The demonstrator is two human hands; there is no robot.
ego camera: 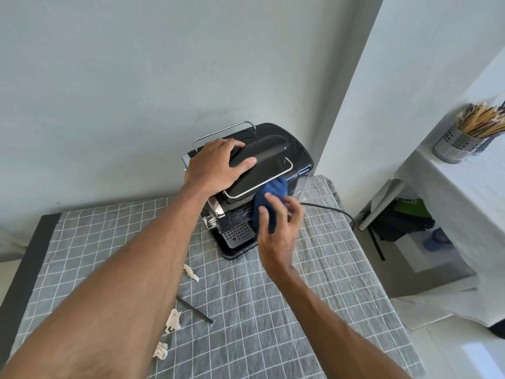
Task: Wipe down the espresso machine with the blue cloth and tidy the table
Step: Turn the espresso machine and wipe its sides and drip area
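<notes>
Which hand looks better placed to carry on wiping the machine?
The right hand: it already presses the blue cloth against the espresso machine, while the left hand lies flat on top, steadying it.

blue cloth partly hidden behind right hand; fingers blurred.

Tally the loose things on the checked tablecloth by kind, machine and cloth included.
Espresso machine: 1
Blue cloth: 1
Crumpled paper scraps: 3
Thin dark stick: 1
Total: 6
The right hand has the cloth in its grip against the machine; the left hand rests on top.
</notes>
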